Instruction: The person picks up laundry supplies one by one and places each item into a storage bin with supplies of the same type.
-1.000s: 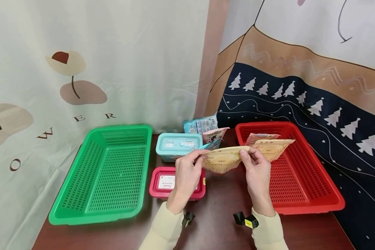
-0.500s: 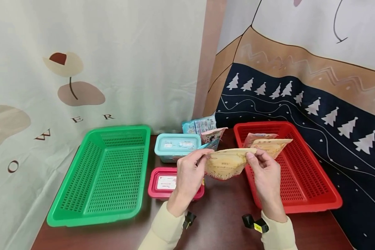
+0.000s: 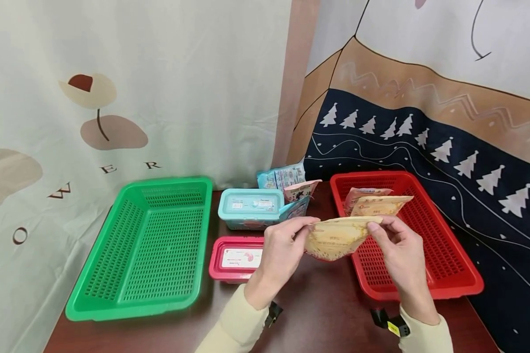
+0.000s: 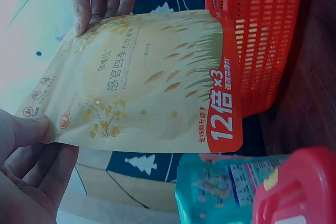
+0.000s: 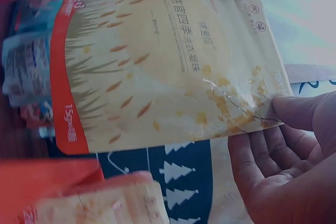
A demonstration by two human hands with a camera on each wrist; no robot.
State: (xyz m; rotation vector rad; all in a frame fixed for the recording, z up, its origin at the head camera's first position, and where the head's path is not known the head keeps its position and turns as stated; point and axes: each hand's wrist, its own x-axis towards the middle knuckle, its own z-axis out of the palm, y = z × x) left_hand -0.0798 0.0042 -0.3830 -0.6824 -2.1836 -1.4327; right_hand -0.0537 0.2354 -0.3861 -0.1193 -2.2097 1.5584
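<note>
Both hands hold one yellow stand-up pouch (image 3: 335, 239) by its top corners, over the table near the red basket's left side. It has a red bottom band and printed leaves and Chinese text, seen in the left wrist view. My left hand (image 3: 279, 255) pinches the left corner between thumb and fingers. The right corner is pinched by my right hand (image 3: 402, 255). Inside the red basket (image 3: 457, 245) stand a similar yellow pouch (image 3: 380, 206) and a pink one (image 3: 357, 194) behind it.
A green basket (image 3: 137, 306) stands at left. Between the baskets are a light-blue lidded box (image 3: 251, 203), a pink-red lidded box (image 3: 236, 258), and blue (image 3: 282, 177) and pink (image 3: 302, 189) pouches. Curtains hang behind the table (image 3: 309, 314).
Both hands have moved right and slightly nearer the front with the yellow pouch, from beside the boxes toward the red basket. The baskets and boxes have stayed in place.
</note>
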